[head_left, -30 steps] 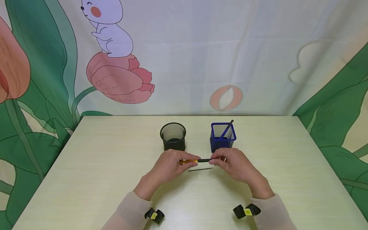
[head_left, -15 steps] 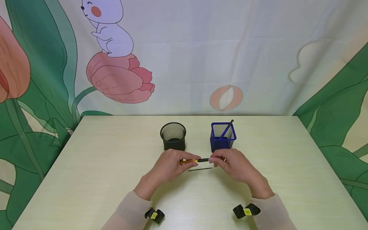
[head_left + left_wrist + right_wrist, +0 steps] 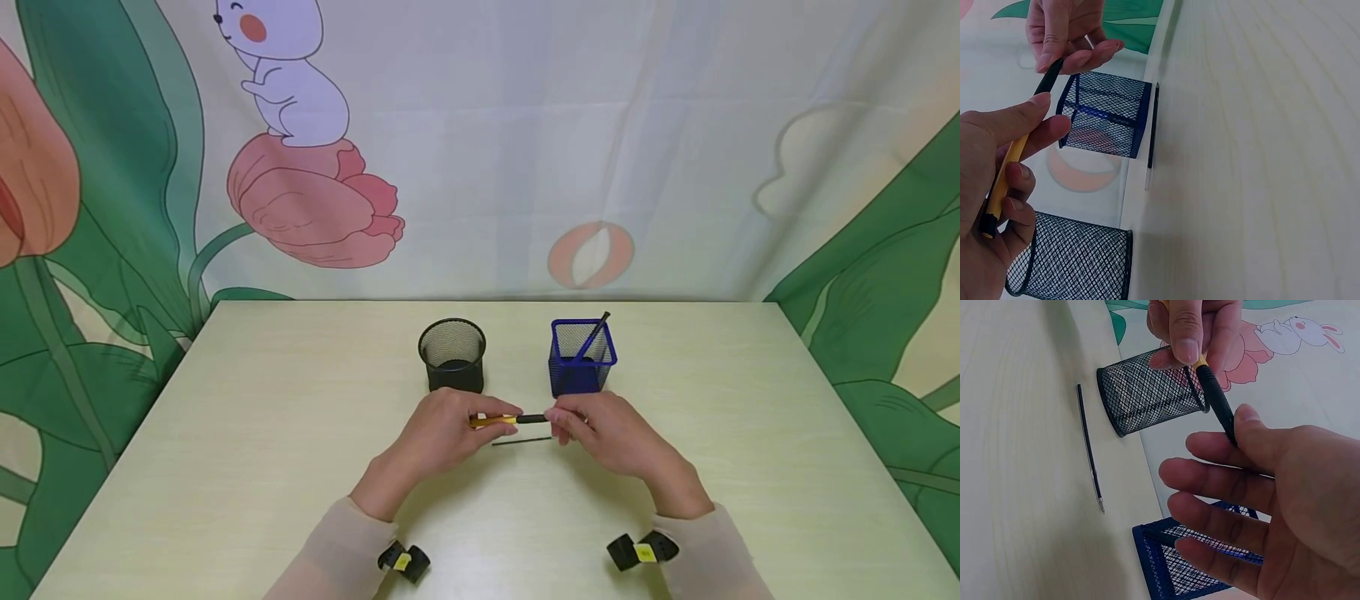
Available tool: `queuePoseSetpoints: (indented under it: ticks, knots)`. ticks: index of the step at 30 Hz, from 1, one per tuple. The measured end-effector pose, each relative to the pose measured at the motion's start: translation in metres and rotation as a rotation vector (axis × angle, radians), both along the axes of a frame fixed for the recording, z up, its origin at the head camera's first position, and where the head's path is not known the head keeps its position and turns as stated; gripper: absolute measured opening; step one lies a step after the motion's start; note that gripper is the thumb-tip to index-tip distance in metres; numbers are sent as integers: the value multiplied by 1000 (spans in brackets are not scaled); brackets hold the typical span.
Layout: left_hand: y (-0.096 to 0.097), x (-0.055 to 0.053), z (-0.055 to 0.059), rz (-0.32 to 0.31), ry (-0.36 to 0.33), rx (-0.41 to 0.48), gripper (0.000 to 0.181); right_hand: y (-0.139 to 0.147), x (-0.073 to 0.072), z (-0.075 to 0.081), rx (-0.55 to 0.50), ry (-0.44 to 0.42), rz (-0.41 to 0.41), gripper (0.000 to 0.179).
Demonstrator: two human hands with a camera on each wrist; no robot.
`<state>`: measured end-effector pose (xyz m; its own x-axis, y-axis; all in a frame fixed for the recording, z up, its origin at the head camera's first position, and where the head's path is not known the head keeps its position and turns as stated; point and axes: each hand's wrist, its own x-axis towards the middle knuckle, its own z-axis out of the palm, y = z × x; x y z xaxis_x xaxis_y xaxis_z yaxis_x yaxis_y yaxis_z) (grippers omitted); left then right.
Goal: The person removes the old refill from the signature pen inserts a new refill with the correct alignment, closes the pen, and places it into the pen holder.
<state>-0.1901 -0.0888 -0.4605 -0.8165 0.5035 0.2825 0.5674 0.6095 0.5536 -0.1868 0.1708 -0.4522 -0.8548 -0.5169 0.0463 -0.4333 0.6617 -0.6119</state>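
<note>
A ballpoint pen [image 3: 531,419] with a yellow barrel and a black grip section is held level between both hands in the head view. My left hand [image 3: 453,427] grips the yellow barrel [image 3: 1012,159], its fingers wrapped along it in the left wrist view. With thumb and index finger, my right hand [image 3: 609,427] pinches the black front end [image 3: 1215,400]; the other fingers are spread loosely below in the right wrist view. On the table under the pen lies a thin dark pen refill [image 3: 1088,447] with a metal tip, its right end overlapped by the right fingers in the head view.
A round black mesh pen cup [image 3: 456,379] stands behind the left hand. Behind the right hand is a square blue mesh pen holder [image 3: 576,382] with a dark blue pen [image 3: 597,332] leaning in it. A printed curtain [image 3: 480,167] hangs past the table's back edge.
The right hand's fingers have shifted around the black end, the lower ones dropping toward the refill. The left hand and the pen stay in place.
</note>
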Motion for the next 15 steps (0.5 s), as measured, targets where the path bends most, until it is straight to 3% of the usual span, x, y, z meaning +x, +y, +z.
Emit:
queuePoseSetpoints:
  ticks: [15]
  knots:
    - [1, -1, -1, -7, 19, 5, 19, 1, 1, -1, -13, -76, -5, 40]
